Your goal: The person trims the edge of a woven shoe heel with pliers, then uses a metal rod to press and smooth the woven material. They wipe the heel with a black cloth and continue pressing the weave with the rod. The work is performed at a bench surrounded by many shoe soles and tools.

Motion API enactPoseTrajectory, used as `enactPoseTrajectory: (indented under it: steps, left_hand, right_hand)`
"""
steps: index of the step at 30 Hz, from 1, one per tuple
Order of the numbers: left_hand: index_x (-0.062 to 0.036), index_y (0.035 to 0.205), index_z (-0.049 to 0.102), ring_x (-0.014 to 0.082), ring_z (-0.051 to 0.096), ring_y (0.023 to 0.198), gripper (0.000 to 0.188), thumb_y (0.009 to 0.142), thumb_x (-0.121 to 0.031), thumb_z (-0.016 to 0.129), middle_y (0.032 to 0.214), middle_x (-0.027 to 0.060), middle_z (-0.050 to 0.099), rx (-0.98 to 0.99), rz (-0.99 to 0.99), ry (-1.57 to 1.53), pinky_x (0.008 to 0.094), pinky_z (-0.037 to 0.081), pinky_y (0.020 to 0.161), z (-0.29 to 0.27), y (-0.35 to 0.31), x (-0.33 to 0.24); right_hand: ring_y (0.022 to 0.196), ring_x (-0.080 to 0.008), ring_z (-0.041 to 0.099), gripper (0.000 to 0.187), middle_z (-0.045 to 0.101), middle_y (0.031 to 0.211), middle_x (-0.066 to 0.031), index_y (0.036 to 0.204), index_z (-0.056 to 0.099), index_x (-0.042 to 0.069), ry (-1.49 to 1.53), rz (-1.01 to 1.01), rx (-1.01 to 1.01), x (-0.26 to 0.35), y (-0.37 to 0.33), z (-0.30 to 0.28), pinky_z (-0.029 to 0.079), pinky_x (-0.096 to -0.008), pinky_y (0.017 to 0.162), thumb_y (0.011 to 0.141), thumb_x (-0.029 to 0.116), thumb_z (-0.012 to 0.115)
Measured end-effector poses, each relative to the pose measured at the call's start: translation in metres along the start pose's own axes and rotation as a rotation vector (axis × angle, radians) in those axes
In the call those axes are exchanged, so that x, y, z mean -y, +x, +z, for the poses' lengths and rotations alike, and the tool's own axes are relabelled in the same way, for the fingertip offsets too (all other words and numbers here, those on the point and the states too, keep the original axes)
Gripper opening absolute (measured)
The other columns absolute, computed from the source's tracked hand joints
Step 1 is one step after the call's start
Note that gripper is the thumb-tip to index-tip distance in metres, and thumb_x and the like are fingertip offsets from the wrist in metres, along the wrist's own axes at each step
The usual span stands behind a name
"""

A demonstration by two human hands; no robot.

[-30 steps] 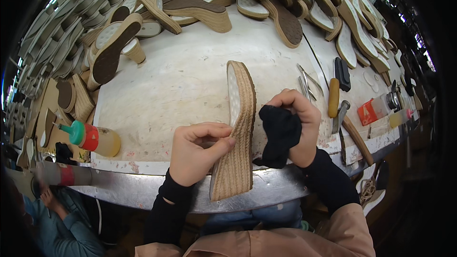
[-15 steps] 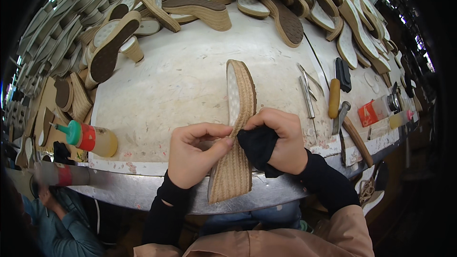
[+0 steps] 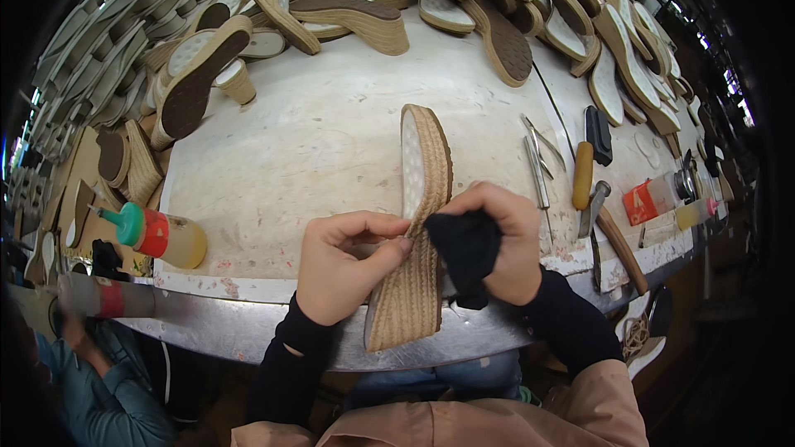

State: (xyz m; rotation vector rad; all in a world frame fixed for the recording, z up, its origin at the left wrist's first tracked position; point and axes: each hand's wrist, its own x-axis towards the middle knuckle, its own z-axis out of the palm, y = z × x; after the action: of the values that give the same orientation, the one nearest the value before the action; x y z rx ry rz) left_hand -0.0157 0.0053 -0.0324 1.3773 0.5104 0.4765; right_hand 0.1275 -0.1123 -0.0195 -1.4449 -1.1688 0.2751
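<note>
A wedge shoe sole [image 3: 407,302] wrapped in braided tan rope stands on edge at the table's front, its thick heel end toward me and overhanging the metal edge. Its pale dotted inner face shows on the left, a brown underside along the right. My left hand [image 3: 339,258] pinches the sole at its narrow middle between thumb and fingers. Bunched in my right hand [image 3: 515,240] is a black cloth [image 3: 466,252], held against or just beside the sole's right side; its fingertips are partly hidden by the cloth.
Piled wedge soles [image 3: 356,16] line the back and both sides. On the left stands a yellow-filled squeeze bottle [image 3: 170,238]. At right lie pliers [image 3: 542,149], a wooden-handled hammer [image 3: 621,248], a black block [image 3: 598,134] and a red-labelled jar [image 3: 650,201]. Another person's arm [image 3: 95,356] is at lower left.
My right hand has shifted slightly right and down along the sole, and more of the black cloth shows. The left hand keeps its pinch. The whole view has slid a little.
</note>
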Motion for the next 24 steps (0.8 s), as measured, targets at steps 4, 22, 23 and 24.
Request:
enactPoseTrajectory:
  steps: [4, 22, 23, 24]
  left_hand:
    - [0.0047, 0.090, 0.067, 0.0093, 0.063, 0.077, 0.013, 0.077, 0.000, 0.068, 0.085, 0.0085, 0.068, 0.002, -0.035, 0.024, 0.0213, 0.050, 0.070, -0.001, -0.001, -0.002]
    - [0.0034, 0.098, 0.064, 0.0105, 0.062, 0.081, 0.027, 0.074, -0.005, 0.072, 0.087, 0.0079, 0.067, 0.059, -0.043, 0.047, 0.0228, 0.049, 0.072, 0.000, -0.001, -0.003]
    - [0.0022, 0.104, 0.060, 0.0117, 0.061, 0.084, 0.037, 0.072, -0.008, 0.074, 0.090, 0.0080, 0.065, 0.095, 0.027, 0.118, 0.0249, 0.048, 0.076, -0.001, -0.001, -0.005]
    - [0.0011, 0.110, 0.057, 0.0129, 0.059, 0.088, 0.047, 0.070, -0.011, 0.076, 0.094, 0.0082, 0.063, 0.130, 0.098, 0.191, 0.0269, 0.047, 0.080, -0.001, -0.001, -0.006]
  right_hand:
    - [0.063, -0.0072, 0.058, 0.012, 0.062, 0.069, -0.0046, 0.077, 0.060, 0.001, 0.022, 0.123, -0.017, 0.000, -0.002, -0.003, 0.044, -0.0208, 0.057, 0.076, 0.004, 0.071]
    - [0.060, -0.0085, 0.055, 0.015, 0.057, 0.067, -0.0023, 0.090, 0.061, 0.001, 0.042, -0.094, -0.122, -0.009, 0.001, 0.001, 0.042, -0.0221, 0.054, 0.077, 0.002, 0.068]
    - [0.060, -0.0038, 0.050, 0.023, 0.053, 0.066, 0.0018, 0.098, 0.059, 0.001, 0.100, 0.018, -0.089, -0.007, 0.002, -0.008, 0.039, -0.0191, 0.054, 0.076, 0.001, 0.068]
    - [0.062, -0.0038, 0.049, 0.029, 0.052, 0.071, 0.0018, 0.108, 0.055, -0.001, 0.129, 0.079, 0.012, -0.005, 0.006, -0.021, 0.039, -0.0181, 0.058, 0.080, -0.003, 0.061]
